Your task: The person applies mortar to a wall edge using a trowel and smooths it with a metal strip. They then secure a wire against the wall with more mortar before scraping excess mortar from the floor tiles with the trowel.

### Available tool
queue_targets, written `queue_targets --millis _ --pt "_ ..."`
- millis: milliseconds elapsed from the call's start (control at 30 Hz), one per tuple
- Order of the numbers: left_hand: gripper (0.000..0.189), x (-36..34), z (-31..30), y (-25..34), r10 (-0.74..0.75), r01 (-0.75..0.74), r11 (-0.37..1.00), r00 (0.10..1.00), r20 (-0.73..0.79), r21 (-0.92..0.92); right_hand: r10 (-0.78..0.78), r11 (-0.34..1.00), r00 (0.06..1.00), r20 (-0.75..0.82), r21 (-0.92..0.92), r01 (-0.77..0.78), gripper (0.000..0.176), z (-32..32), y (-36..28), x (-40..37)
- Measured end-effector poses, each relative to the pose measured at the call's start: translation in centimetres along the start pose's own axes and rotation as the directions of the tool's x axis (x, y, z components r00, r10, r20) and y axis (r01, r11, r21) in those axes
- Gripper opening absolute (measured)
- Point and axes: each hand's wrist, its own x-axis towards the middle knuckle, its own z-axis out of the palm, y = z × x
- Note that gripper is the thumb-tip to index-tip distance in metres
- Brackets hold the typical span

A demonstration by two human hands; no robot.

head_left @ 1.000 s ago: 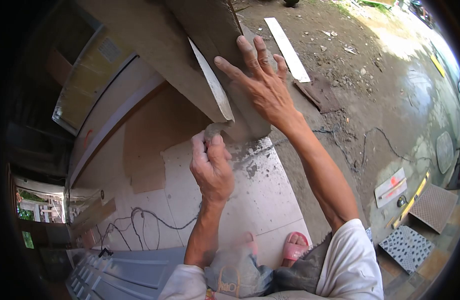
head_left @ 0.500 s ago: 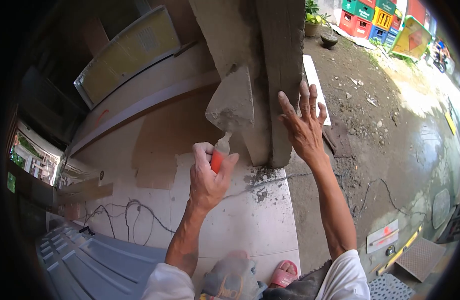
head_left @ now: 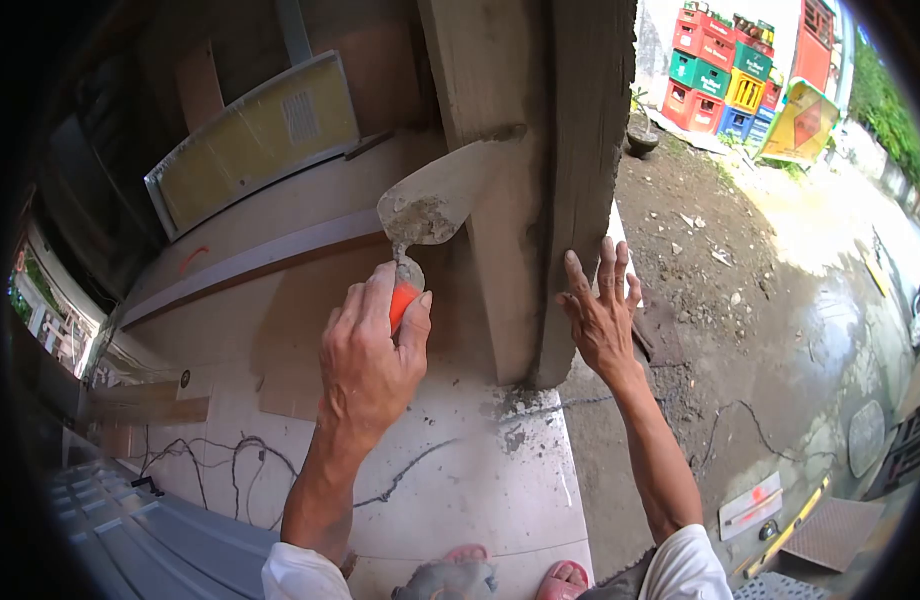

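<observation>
My left hand (head_left: 370,375) is wrapped round the red handle of a trowel (head_left: 430,205). Grey mortar is smeared on the blade near its neck, and the tip overlaps the plastered face of a concrete column (head_left: 495,90). Along the column's right side runs a long, straight grey-brown strip like a board (head_left: 592,120). My right hand (head_left: 607,325) has its fingers spread, with the fingertips right at the lower right edge of that strip. Mortar crumbs lie on the pale tiles (head_left: 480,500) below the column's foot.
To the left, a framed yellowish panel (head_left: 260,130) leans, and a grey panelled door (head_left: 170,540) lies low. Dark cord (head_left: 410,470) crosses the tiles. Right of the column are bare soil (head_left: 680,240), stacked bottle crates (head_left: 700,75), a white float (head_left: 750,507) and a yellow level (head_left: 790,527).
My view has tilted upward. My left hand has moved left and up relative to the column, turning the trowel so its blade points more to the right. The right hand stays by the edge.
</observation>
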Motion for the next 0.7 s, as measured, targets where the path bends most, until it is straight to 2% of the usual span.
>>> queue_targets --millis 100,367,500,600,700 --pt "0.033 0.7 -0.1 0.4 0.019 -0.019 0.999 1.0 0.002 -0.037 0.053 0.997 0.999 -0.006 0.057 -0.053 0.062 0.2 -0.4 0.2" --pt "0.032 0.5 1.0 0.4 -0.006 0.01 0.998 0.997 0.071 -0.057 0.065 0.996 0.997 -0.03 0.058 -0.063 0.064 0.6 -0.6 0.3" --pt "0.032 -0.8 1.4 -0.5 0.001 0.0 1.0 0.99 0.139 -0.006 0.066 0.996 0.997 -0.031 0.07 -0.063 0.063 0.7 -0.5 0.3" --pt "0.033 -2.1 1.4 -1.4 0.0 -0.002 1.0 0.985 0.174 0.014 0.021 1.0 0.999 -0.03 -0.007 -0.022 0.069 0.8 -0.4 0.3" --pt "0.033 -2.3 1.1 -1.6 -0.02 0.023 1.0 0.987 0.16 -0.016 0.014 1.0 0.999 -0.046 0.01 -0.013 0.069 0.7 -0.4 0.4"
